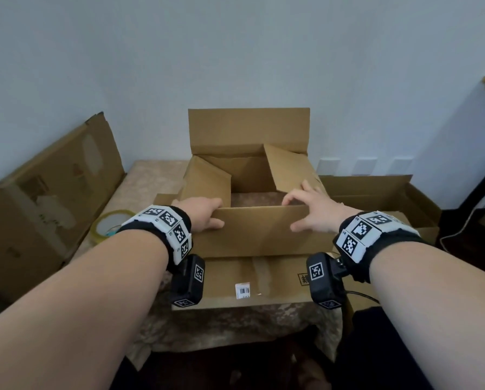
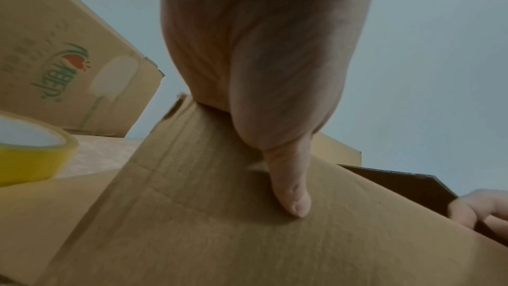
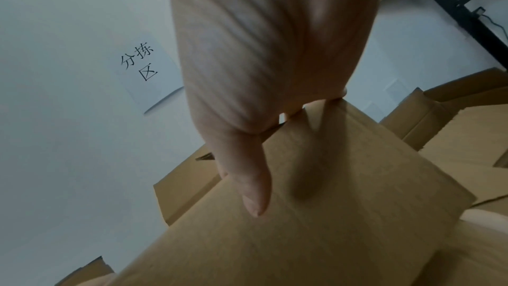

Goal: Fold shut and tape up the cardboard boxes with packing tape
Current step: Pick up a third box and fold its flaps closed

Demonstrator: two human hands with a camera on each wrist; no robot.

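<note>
An open brown cardboard box (image 1: 249,280) stands on the table in the head view. Its far flap (image 1: 248,130) is upright and its two side flaps (image 1: 207,184) lean inward. My left hand (image 1: 210,213) grips the left end of the near flap (image 1: 258,229), thumb on the outer face and fingers over the top edge. My right hand (image 1: 300,212) grips the right end the same way. The left wrist view shows my left hand (image 2: 261,73) with its thumb pressed on the flap (image 2: 247,236). The right wrist view shows my right hand (image 3: 269,51) on the flap (image 3: 329,225).
A roll of yellowish packing tape (image 1: 112,225) lies on the table left of the box, also in the left wrist view (image 2: 30,156). A large printed box (image 1: 38,206) leans at the far left. Another open box (image 1: 390,198) sits at the right.
</note>
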